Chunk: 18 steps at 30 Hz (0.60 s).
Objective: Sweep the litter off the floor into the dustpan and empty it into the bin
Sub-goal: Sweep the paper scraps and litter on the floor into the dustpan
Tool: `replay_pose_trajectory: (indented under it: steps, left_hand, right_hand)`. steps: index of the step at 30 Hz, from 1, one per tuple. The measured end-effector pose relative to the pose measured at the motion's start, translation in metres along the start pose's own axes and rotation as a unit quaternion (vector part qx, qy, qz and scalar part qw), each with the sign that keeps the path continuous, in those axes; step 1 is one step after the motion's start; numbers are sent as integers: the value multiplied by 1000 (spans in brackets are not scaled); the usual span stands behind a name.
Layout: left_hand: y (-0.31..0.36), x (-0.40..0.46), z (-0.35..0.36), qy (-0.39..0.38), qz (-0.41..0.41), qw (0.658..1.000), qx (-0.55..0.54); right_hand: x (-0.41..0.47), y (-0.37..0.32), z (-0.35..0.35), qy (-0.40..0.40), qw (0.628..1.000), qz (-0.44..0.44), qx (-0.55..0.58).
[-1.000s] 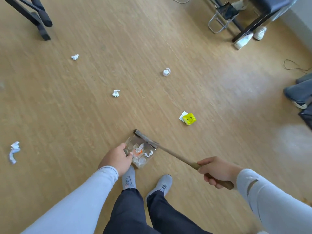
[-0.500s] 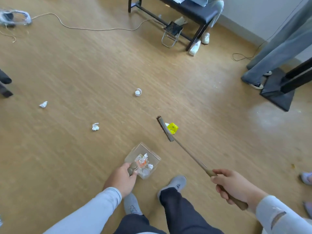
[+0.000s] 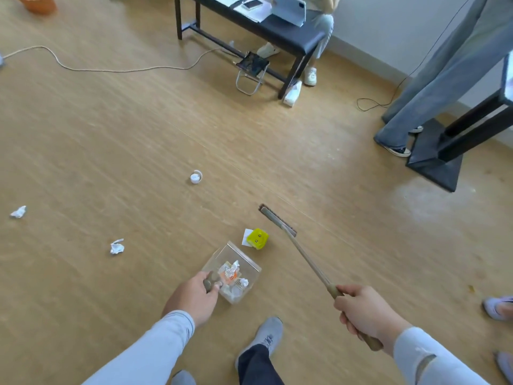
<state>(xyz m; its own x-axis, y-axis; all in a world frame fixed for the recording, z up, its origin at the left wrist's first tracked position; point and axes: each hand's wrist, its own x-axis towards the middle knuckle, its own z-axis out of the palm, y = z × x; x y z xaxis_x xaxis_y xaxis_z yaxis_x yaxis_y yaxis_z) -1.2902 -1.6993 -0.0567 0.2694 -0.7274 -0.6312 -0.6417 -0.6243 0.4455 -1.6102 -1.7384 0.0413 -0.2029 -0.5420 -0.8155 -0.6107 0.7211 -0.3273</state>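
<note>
Left hand [image 3: 194,297] grips a clear dustpan [image 3: 236,270] holding litter; right hand [image 3: 363,312] grips a broom [image 3: 302,257] beside a yellow scrap [image 3: 257,238] on the floor [image 3: 138,134].

Bright, even daylight over a wood floor [image 3: 138,134], seen through a wide-angle lens.
A pale glare patch [image 3: 424,201] lies on the floor at right; shadows are soft and faint. Straight lines bow toward the frame edges, fine detail is slightly soft throughout, and the sleeves at the bottom look stretched.
</note>
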Motion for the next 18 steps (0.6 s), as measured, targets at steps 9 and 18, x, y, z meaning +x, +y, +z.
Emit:
replay_pose_trajectory:
  steps: [9, 18]
  left_hand:
    - [56, 54, 17, 0, -9, 1000, 30]
    - [54, 60, 18, 10, -8, 999, 48]
  right_hand:
    - [100, -51, -12, 4, 999, 7, -46]
    - [98, -42, -24, -123, 950, 1, -285]
